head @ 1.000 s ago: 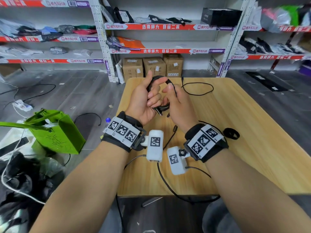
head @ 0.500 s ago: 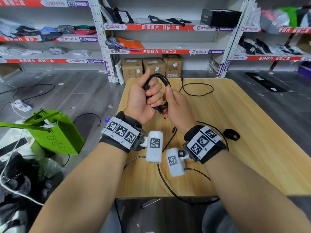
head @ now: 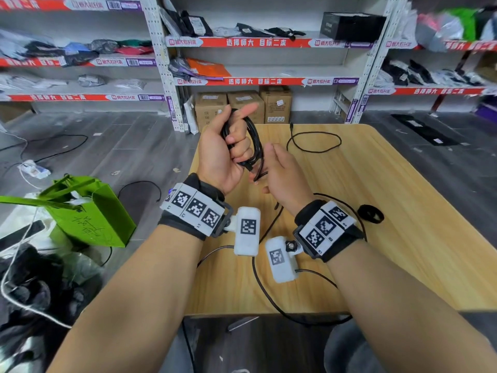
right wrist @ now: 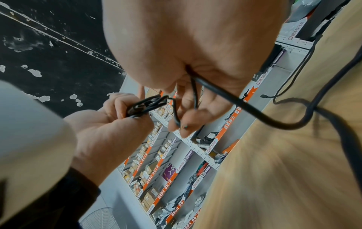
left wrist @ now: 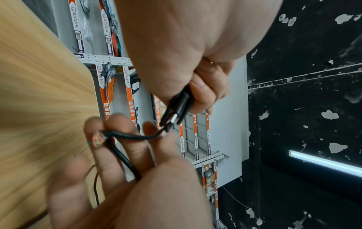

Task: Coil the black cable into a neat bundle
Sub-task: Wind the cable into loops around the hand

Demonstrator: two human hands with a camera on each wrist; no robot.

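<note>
My left hand (head: 238,142) is raised over the far left of the wooden table (head: 408,219), fingers curled round a coil of black cable (head: 255,138) held upright. The thumb sticks out above the loops. Just to its right and lower, my right hand (head: 271,170) holds the cable's loose tail. In the left wrist view that tail (left wrist: 135,137) bends across the right hand's fingers (left wrist: 117,127), and its cut end shows coloured wires. The right wrist view shows the coil (right wrist: 146,103) in the left hand (right wrist: 119,108) and the tail running along my right hand (right wrist: 188,113).
A second thin black cable (head: 313,142) lies looped at the table's far side. A small black ring (head: 370,214) lies at the right. The wrist cameras' leads trail over the near edge. A green bag (head: 88,219) stands on the floor at the left, cartons (head: 242,103) and shelves behind.
My left hand has lifted the coil and turned it more upright. My right hand has come off the loops and dropped lower, onto the cable's tail.
</note>
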